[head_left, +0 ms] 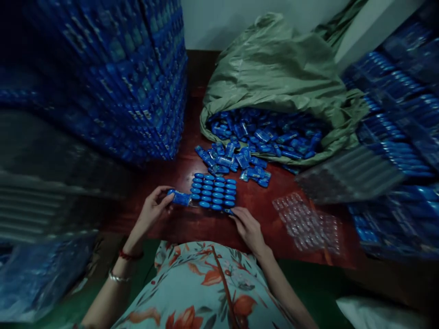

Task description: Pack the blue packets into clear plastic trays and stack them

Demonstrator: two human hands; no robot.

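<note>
We see a small blue oblong packet, glossy as if wrapped in film, pinched between the thumb and fingers of the left hand. It sits at the left edge of a clear plastic blister tray filled with rows of rounded blue pieces, which lies flat on the dark red, polished wooden worktop between our two hands. The right hand lies low on the worktop with its fingertips touching the tray's near right corner; it grasps nothing that we can make out, the fingers loosely bent.

Just beyond the tray, farther from the hands, a loose heap of shiny blue packets spills out of the mouth of a crumpled, grey-green woven sack that slumps against the back wall. To the right of the right hand, a second clear blister tray with empty moulded pockets rests on the worktop, well apart from the filled one. Beyond it a stack of ridged, translucent trays appears blurred.

Tall stacks of blue filled trays rise to the left of the left hand, and similar blue stacks stand to the far right. The left wrist bears a red cord bracelet and a thin silvery bangle. A floral fabric garment fills the near edge.
</note>
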